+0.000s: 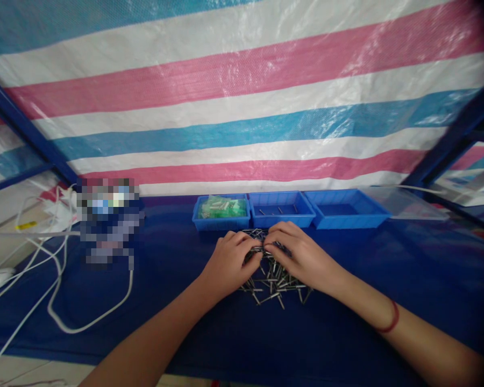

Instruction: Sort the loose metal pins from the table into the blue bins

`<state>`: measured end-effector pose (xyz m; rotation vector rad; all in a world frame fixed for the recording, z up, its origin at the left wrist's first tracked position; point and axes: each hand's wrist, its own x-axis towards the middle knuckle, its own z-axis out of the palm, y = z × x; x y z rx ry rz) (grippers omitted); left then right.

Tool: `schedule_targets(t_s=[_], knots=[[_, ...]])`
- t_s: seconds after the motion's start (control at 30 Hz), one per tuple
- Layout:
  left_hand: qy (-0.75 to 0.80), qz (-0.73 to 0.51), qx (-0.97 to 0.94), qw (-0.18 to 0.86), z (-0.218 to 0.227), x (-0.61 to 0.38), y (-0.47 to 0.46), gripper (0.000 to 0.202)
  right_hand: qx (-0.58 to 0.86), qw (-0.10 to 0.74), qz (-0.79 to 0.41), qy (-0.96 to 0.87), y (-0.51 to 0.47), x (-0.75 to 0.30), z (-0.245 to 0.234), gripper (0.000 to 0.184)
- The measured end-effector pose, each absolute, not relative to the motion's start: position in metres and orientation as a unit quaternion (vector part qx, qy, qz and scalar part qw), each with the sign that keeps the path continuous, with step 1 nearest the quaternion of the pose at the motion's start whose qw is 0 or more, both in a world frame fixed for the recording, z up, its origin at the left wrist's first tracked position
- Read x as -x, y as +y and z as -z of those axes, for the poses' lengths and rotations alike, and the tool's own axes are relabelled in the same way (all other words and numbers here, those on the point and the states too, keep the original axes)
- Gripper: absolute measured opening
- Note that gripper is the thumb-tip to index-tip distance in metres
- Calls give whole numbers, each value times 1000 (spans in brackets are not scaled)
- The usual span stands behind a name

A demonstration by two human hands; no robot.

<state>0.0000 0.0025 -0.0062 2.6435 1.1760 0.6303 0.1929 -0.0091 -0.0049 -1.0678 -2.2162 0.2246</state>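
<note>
Striped sheet [242, 91], white cables [70, 330]; trays [262, 221] beyond metal pins [276, 280]

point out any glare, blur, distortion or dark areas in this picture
Head view: white glints on the striped sheet; head view: a blocky pixelated patch at left, hiding detail; head view: dark upper-right corner; head view: the small metal pins look slightly soft.

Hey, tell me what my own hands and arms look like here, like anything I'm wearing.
Your left hand and right hand are both ungloved, and no sleeves show on either forearm. A thin, dark red band circles your right forearm; its material is unclear. No watch shows.
</note>
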Motion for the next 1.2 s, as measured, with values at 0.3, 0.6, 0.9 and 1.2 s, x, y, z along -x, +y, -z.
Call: schedule_targets(t_s=[0.3,0.6,0.9,1.2], knots=[[358,-302,-858,210,7,-8,0,16,387,454,-265,-758,-14,-187,3,13],[332,-320,-858,227,8,-9,1,13,391,473,-253,-748,-17,-183,4,12],[353,-330,-850,210,8,-8,1,13,378,466,-155,-785,-21,-183,0,6],[363,-343,-837,225,5,-8,1,9,364,470,-149,-790,-20,-185,-2,9]])
